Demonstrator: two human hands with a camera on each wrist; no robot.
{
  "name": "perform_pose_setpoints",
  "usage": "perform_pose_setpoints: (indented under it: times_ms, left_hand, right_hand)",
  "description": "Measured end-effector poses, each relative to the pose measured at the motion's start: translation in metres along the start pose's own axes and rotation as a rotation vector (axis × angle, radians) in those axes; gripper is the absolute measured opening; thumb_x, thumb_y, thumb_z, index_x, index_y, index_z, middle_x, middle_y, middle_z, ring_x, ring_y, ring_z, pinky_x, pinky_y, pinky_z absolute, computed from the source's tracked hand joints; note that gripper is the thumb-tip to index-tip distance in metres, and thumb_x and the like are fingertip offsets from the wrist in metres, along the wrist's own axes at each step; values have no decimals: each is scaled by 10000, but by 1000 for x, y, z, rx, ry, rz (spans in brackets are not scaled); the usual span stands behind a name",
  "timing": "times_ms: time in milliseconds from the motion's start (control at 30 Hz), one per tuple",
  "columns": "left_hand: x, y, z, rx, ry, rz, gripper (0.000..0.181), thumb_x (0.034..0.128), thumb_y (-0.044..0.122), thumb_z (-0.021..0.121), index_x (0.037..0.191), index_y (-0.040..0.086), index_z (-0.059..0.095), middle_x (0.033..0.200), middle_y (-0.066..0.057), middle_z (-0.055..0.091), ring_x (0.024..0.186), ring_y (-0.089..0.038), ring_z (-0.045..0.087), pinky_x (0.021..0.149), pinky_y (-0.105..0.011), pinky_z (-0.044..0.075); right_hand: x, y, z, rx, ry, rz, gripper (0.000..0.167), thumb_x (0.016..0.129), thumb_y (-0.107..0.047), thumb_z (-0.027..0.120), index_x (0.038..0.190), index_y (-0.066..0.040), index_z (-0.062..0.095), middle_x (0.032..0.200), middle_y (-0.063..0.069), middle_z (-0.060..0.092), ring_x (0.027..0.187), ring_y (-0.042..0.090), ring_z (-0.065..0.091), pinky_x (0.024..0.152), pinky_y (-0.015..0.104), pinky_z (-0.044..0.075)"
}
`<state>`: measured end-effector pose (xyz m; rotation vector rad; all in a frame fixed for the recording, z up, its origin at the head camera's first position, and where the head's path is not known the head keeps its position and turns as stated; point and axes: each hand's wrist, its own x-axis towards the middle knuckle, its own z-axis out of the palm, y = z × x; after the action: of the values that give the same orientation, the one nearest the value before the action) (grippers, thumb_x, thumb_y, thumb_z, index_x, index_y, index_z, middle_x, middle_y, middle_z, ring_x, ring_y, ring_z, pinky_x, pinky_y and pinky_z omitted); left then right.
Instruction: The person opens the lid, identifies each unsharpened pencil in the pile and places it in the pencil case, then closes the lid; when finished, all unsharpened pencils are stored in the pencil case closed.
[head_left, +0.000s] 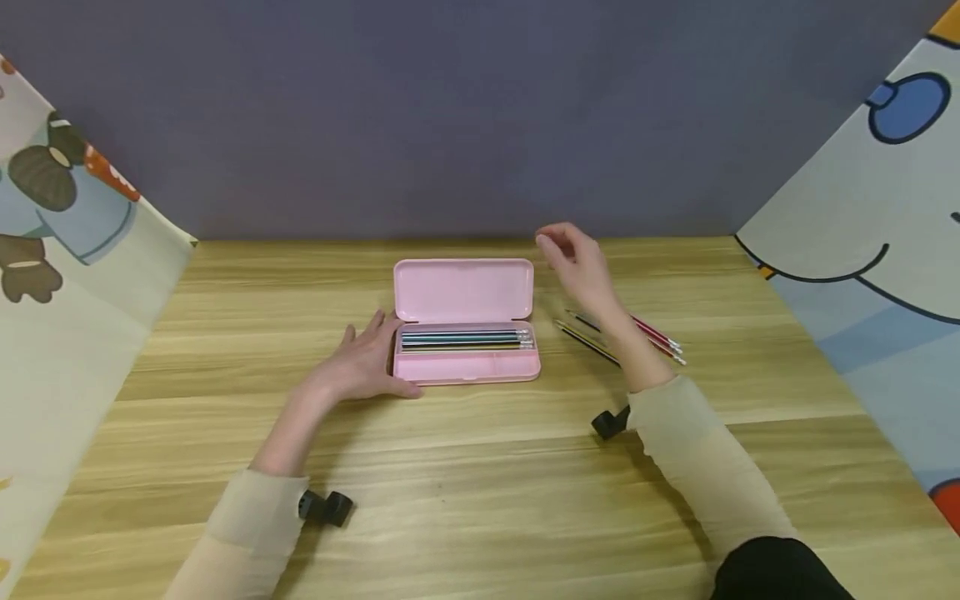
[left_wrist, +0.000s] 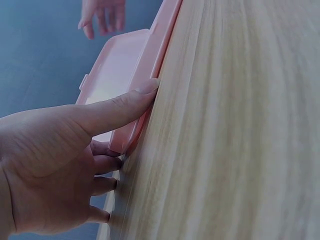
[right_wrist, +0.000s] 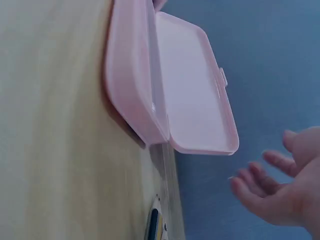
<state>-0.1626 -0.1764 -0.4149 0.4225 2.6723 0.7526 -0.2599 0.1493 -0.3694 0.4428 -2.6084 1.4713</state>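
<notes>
A pink pencil case [head_left: 467,368] lies with its lid [head_left: 463,290] raised, several pencils [head_left: 465,340] side by side in its rear compartment. My left hand [head_left: 365,361] holds the case's left end; its thumb lies along the front wall and the other fingers are at the end, partly hidden in the left wrist view. Above the table, to the right of the lid, my right hand [head_left: 585,268] hangs with loosely curled fingers and nothing in them. The right wrist view also shows this hand [right_wrist: 285,185] apart from the lid.
More pencils, dark-striped ones [head_left: 587,343] and red ones [head_left: 654,332], lie on the wooden table [head_left: 465,483] right of the case, partly hidden under the right forearm. A grey panel [head_left: 465,125] rises behind the table, with cartoon-printed sheets [head_left: 847,208] at both sides.
</notes>
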Motion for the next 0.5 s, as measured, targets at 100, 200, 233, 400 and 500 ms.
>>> perform_pose_setpoints:
  times_ms: [100, 200, 233, 400, 500]
  left_hand:
    - [0, 0, 0, 4, 1, -2, 1149, 780, 483, 865, 1612, 48, 202, 1720, -244, 115, 1600, -474, 47, 1248, -736, 7]
    - [-1, 0, -1, 3, 2, 0, 1147, 780, 477, 865, 1611, 46, 204, 1721, -243, 114, 1598, -477, 48, 1246, -739, 8]
    - [-1, 0, -1, 2, 2, 0, 1147, 780, 477, 866, 1613, 49, 203, 1722, -239, 113, 1600, -474, 47, 1247, -737, 7]
    - [-2, 0, 0, -11, 8, 4, 1140, 780, 468, 866, 1615, 60, 205, 1729, -220, 108, 1601, -474, 43, 1246, -740, 6]
    - [-3, -1, 0, -17, 20, 3, 1138, 778, 453, 871, 1616, 69, 203, 1730, -213, 110, 1600, -476, 45, 1245, -742, 7]
  right_hand:
    - [14, 2, 0, 114, -159, 189, 581, 1102, -459, 382, 1471, -27, 503, 1340, 283, 597, 1220, 401, 642, 1083, 501, 532]
    - [24, 3, 6, 195, -360, 379, 706, 1094, -541, 294, 1566, -21, 369, 1441, 285, 531, 1282, 424, 603, 1150, 565, 463]
    - [26, 4, 8, 209, -411, 424, 716, 1092, -547, 290, 1579, -26, 344, 1427, 263, 536, 1240, 399, 623, 1139, 554, 477]
    - [30, 9, 13, 259, -511, 481, 622, 1105, -425, 387, 1567, -10, 360, 1153, 98, 619, 944, 187, 667, 942, 404, 589]
    - [27, 10, 10, 295, -533, 431, 549, 1111, -348, 418, 1519, 19, 433, 1072, 48, 644, 895, 149, 672, 846, 332, 586]
